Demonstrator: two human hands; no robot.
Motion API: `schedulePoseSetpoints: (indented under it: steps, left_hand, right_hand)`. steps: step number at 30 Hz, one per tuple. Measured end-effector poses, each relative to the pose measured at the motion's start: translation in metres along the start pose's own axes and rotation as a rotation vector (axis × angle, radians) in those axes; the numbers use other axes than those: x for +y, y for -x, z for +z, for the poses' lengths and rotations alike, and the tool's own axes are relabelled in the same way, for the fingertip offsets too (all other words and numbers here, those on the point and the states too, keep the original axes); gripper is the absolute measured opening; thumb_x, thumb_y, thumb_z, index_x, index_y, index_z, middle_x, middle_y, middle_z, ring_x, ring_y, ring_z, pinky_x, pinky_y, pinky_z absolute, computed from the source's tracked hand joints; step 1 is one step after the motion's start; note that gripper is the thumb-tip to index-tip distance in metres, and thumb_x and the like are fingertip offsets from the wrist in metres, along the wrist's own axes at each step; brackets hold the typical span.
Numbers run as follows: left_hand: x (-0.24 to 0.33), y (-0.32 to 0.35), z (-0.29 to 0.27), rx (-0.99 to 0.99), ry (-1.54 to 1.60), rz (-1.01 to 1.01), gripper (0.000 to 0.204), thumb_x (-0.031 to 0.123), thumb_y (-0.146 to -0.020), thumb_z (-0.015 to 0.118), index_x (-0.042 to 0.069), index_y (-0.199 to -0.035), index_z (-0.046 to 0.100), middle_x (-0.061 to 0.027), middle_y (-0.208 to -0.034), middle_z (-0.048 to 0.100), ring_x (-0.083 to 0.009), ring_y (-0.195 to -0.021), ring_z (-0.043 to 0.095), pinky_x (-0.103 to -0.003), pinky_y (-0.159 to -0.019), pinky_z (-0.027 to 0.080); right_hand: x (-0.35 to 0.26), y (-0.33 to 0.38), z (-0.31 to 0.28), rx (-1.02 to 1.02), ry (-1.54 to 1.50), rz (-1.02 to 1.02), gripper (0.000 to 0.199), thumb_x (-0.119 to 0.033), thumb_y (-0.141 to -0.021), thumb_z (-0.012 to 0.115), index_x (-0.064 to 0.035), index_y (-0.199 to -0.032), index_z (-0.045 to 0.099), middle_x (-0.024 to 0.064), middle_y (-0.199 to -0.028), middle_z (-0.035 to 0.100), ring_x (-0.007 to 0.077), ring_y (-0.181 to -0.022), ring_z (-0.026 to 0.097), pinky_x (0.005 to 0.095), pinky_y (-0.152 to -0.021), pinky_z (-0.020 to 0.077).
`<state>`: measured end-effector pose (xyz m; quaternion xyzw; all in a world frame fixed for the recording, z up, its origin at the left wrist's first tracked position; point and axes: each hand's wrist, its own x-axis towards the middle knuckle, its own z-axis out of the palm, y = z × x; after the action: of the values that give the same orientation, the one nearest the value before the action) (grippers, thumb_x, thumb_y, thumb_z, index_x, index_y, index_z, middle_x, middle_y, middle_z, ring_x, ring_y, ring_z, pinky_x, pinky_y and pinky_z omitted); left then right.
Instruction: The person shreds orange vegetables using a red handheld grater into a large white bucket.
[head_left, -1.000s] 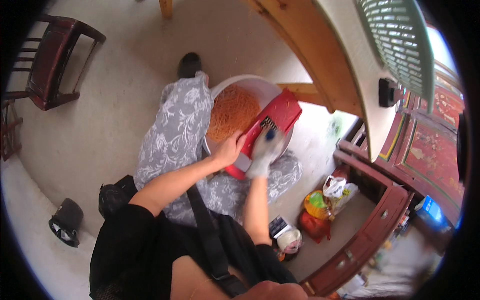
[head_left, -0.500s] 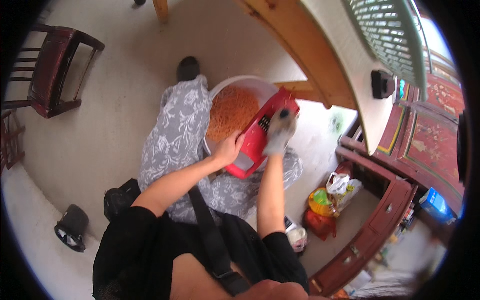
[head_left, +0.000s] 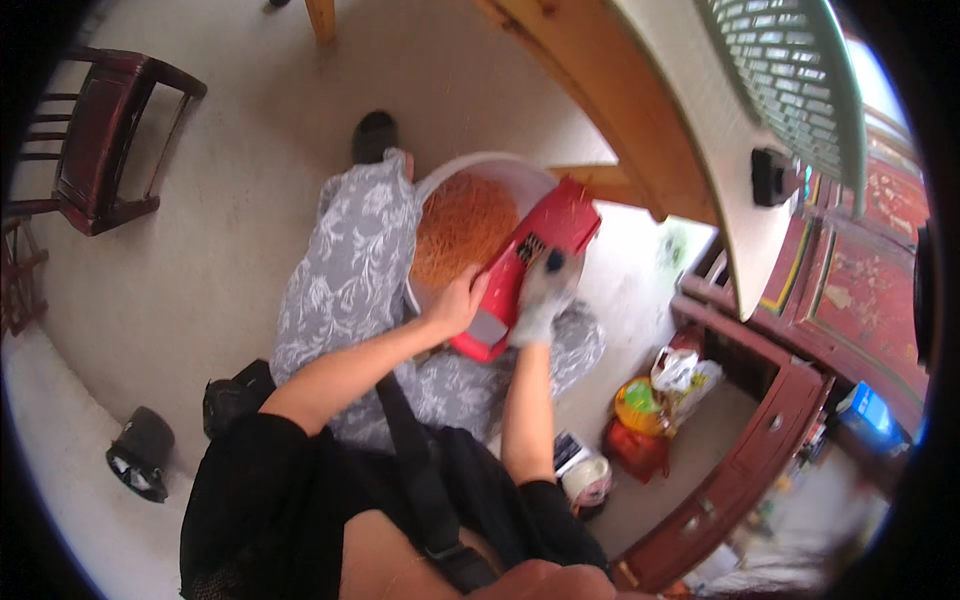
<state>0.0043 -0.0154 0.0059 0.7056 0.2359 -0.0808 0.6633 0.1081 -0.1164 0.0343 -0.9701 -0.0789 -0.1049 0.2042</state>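
Note:
A red flat grater (head_left: 528,268) lies slanted over a white basin (head_left: 497,170) that is full of orange shreds (head_left: 466,226). The basin rests between my knees, which are covered in grey flowered cloth. My left hand (head_left: 458,303) grips the grater's lower left edge. My right hand (head_left: 545,292), in a pale glove, presses a small dark-tipped piece against the grater's face near its middle. What exactly the gloved hand holds is too small to tell.
A dark wooden chair (head_left: 95,150) stands at the far left. A wooden table leg and frame (head_left: 600,120) run past the basin on the right. Bags (head_left: 660,395) and a red cabinet (head_left: 760,450) sit at lower right. A black object (head_left: 140,455) lies on the floor at lower left.
My gloved right hand slid up the grater toward its far end, then came back down to the middle. The left hand has kept its hold on the grater.

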Motion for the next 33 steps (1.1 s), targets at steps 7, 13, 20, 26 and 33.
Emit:
schedulePoseSetpoints:
  steps: [7,13,20,26,33]
  left_hand:
    - [-0.001,0.0,-0.002,0.059,-0.013,0.011,0.036,0.029,-0.096,0.041,-0.002,-0.109,0.053,-0.0256,-0.094,0.06,-0.0409,-0.091,0.059,-0.042,-0.077,0.046]
    - [-0.007,-0.006,0.005,0.043,-0.018,0.066,0.033,0.028,-0.096,0.041,-0.002,-0.106,0.053,-0.0239,-0.091,0.061,-0.0396,-0.087,0.06,-0.043,-0.074,0.046]
    - [-0.014,-0.005,0.009,0.069,-0.024,0.081,0.033,0.027,-0.096,0.042,-0.002,-0.107,0.053,-0.0247,-0.092,0.06,-0.0409,-0.088,0.059,-0.042,-0.074,0.046]
    - [-0.025,-0.005,0.002,0.116,-0.039,0.078,0.036,0.035,-0.095,0.039,0.005,-0.107,0.053,-0.0251,-0.089,0.062,-0.0451,-0.085,0.057,-0.05,-0.072,0.045]
    - [-0.001,-0.002,0.007,0.021,-0.065,0.042,0.034,0.029,-0.096,0.04,0.001,-0.109,0.052,-0.0252,-0.092,0.061,-0.0428,-0.088,0.058,-0.045,-0.074,0.046]
  right_hand:
    - [-0.009,0.06,-0.006,-0.02,-0.033,-0.098,0.016,-0.014,-0.073,0.069,-0.0029,-0.083,0.064,0.0177,-0.079,0.063,0.0349,-0.075,0.061,0.0425,-0.075,0.0492]
    - [0.053,-0.022,0.051,0.225,0.207,-0.17,0.022,-0.021,-0.082,0.059,-0.0028,-0.093,0.062,0.0202,-0.091,0.061,0.0362,-0.083,0.06,0.0423,-0.075,0.0493]
    - [0.017,0.013,0.012,-0.079,0.064,0.019,0.031,-0.028,-0.077,0.064,-0.0051,-0.098,0.061,0.0193,-0.101,0.062,0.0352,-0.091,0.06,0.0395,-0.083,0.0483]
    - [-0.013,-0.013,0.006,-0.19,0.014,0.175,0.023,-0.024,-0.08,0.061,-0.0052,-0.093,0.062,0.0178,-0.091,0.064,0.034,-0.087,0.061,0.0413,-0.081,0.0486]
    - [0.012,-0.02,0.025,0.145,0.132,0.001,0.027,-0.024,-0.082,0.059,-0.0017,-0.098,0.061,0.0204,-0.096,0.062,0.0359,-0.088,0.061,0.0421,-0.08,0.0485]
